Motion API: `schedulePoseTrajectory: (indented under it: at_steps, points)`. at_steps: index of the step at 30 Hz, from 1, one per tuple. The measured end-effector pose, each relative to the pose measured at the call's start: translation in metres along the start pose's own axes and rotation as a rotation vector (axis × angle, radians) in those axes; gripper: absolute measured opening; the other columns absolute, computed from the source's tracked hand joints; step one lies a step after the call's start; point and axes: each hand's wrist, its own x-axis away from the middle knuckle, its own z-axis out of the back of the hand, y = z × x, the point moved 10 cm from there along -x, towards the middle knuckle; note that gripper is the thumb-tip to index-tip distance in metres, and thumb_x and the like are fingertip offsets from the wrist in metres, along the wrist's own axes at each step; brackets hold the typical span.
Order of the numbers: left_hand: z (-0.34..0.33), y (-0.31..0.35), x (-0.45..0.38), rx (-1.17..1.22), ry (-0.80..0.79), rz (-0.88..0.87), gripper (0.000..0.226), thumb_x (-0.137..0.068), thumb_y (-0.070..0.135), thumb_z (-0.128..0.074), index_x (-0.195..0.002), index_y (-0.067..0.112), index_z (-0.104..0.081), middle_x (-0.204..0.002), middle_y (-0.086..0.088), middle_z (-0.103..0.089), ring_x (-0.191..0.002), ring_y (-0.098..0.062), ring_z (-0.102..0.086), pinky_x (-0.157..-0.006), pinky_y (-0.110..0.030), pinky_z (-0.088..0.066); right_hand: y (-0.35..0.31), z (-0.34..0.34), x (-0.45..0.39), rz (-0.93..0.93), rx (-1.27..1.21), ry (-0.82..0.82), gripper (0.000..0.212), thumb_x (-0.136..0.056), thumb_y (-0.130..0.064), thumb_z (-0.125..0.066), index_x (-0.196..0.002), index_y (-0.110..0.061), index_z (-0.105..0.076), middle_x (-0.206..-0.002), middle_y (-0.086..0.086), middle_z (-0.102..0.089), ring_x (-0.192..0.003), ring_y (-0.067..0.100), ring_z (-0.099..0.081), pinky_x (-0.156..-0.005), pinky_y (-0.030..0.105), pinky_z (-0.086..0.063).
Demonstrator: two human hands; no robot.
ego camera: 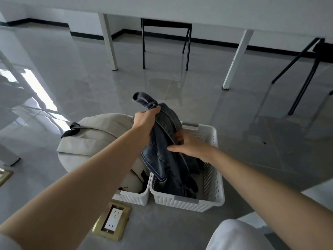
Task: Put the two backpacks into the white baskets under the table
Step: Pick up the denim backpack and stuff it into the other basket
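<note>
Two hands grip the denim backpack (165, 165), left hand (144, 121) fingers curled round its top, right hand (189, 146) clasping its side, half inside the right white basket (214, 177); best pushed down evenly.

Denim backpack (167, 156) upright in right white basket (212, 181), beige backpack (97, 138) overfilling left basket (133, 196)

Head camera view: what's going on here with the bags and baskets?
A person holds a denim backpack partly inside the right-hand white basket. The left hand grips its top, the right hand holds its side. A beige backpack already sits in the other basket, bulging over its rim. Both stand side by side on the floor.
</note>
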Motion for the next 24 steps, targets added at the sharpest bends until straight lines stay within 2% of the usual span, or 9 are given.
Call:
schedulePoseTrajectory:
  at_steps: [4,6,9,12,15,18,20,22,24]
  points:
    - [0.026,0.004,-0.018,0.055,0.087,0.038,0.038,-0.083,0.032,-0.072,-0.106,0.003,-0.064,-0.097,-0.013,-0.071,-0.087,-0.03,-0.069,-0.084,-0.041,-0.058,-0.025,0.009,0.012,0.114,0.099,0.028,0.017,-0.081,-0.021,-0.071,-0.076,-0.018,-0.055,-0.07,-0.005,-0.053,-0.065,0.008,-0.05,-0.064,0.023,-0.04]
    - [0.043,0.001,-0.03,0.082,0.144,0.05,0.048,-0.08,0.034,-0.075,-0.116,0.005,-0.062,-0.11,-0.013,-0.069,-0.096,-0.03,-0.068,-0.092,-0.042,-0.055,-0.04,0.038,0.024,0.145,0.211,0.113,0.02,-0.076,-0.016,-0.071,-0.071,-0.026,-0.054,-0.066,-0.007,-0.055,-0.064,0.01,-0.052,-0.062,0.028,-0.041]
    - [0.057,-0.007,-0.04,0.087,0.187,0.06,0.05,-0.079,0.037,-0.075,-0.116,0.007,-0.062,-0.111,-0.009,-0.068,-0.101,-0.028,-0.067,-0.094,-0.04,-0.054,-0.045,0.075,0.047,0.094,0.37,0.144,0.016,-0.071,-0.015,-0.066,-0.064,-0.022,-0.053,-0.061,-0.003,-0.053,-0.06,0.015,-0.05,-0.058,0.032,-0.039]
    - [0.064,-0.014,-0.048,0.09,0.198,0.072,0.047,-0.077,0.041,-0.076,-0.11,0.009,-0.064,-0.111,-0.008,-0.068,-0.102,-0.026,-0.066,-0.094,-0.039,-0.053,-0.055,0.106,0.072,0.122,0.308,0.25,0.01,-0.069,-0.012,-0.064,-0.069,-0.008,-0.054,-0.061,0.0,-0.048,-0.058,0.014,-0.043,-0.057,0.029,-0.032]
    - [0.07,-0.02,-0.06,0.111,0.197,0.098,0.044,-0.074,0.042,-0.077,-0.103,0.011,-0.064,-0.114,-0.009,-0.069,-0.101,-0.029,-0.067,-0.096,-0.043,-0.052,-0.064,0.132,0.09,0.222,0.112,0.464,0.021,-0.068,-0.012,-0.061,-0.079,0.003,-0.055,-0.063,0.002,-0.044,-0.055,0.009,-0.037,-0.052,0.025,-0.029]
    - [0.077,-0.025,-0.068,0.087,0.189,0.121,0.051,-0.07,0.045,-0.078,-0.105,0.011,-0.065,-0.115,-0.009,-0.068,-0.103,-0.029,-0.066,-0.097,-0.045,-0.051,-0.049,0.132,0.1,0.262,-0.08,0.599,0.026,-0.066,-0.013,-0.059,-0.085,0.004,-0.056,-0.069,0.006,-0.048,-0.055,0.007,-0.039,-0.049,0.021,-0.029]
    - [0.083,-0.031,-0.072,0.081,0.195,0.139,0.058,-0.067,0.048,-0.079,-0.109,0.011,-0.063,-0.116,-0.009,-0.067,-0.104,-0.03,-0.064,-0.098,-0.046,-0.05,-0.027,0.124,0.102,0.259,-0.077,0.664,0.015,-0.071,-0.003,-0.062,-0.083,-0.001,-0.054,-0.067,0.004,-0.047,-0.053,0.004,-0.038,-0.049,0.018,-0.031]
    - [0.087,-0.033,-0.069,0.085,0.188,0.147,0.058,-0.069,0.048,-0.079,-0.109,0.01,-0.061,-0.117,-0.01,-0.066,-0.105,-0.031,-0.064,-0.097,-0.046,-0.05,0.003,0.103,0.093,0.198,-0.034,0.569,0.02,-0.072,0.002,-0.062,-0.082,-0.014,-0.053,-0.07,0.0,-0.051,-0.06,0.007,-0.046,-0.056,0.023,-0.04]
    - [0.085,-0.032,-0.061,0.112,0.178,0.138,0.051,-0.074,0.044,-0.077,-0.106,0.008,-0.06,-0.116,-0.01,-0.066,-0.105,-0.03,-0.065,-0.097,-0.045,-0.051,0.042,0.053,0.078,0.015,0.139,0.16,0.028,-0.074,-0.006,-0.064,-0.093,-0.025,-0.058,-0.091,0.002,-0.063,-0.082,0.017,-0.06,-0.072,0.036,-0.051]
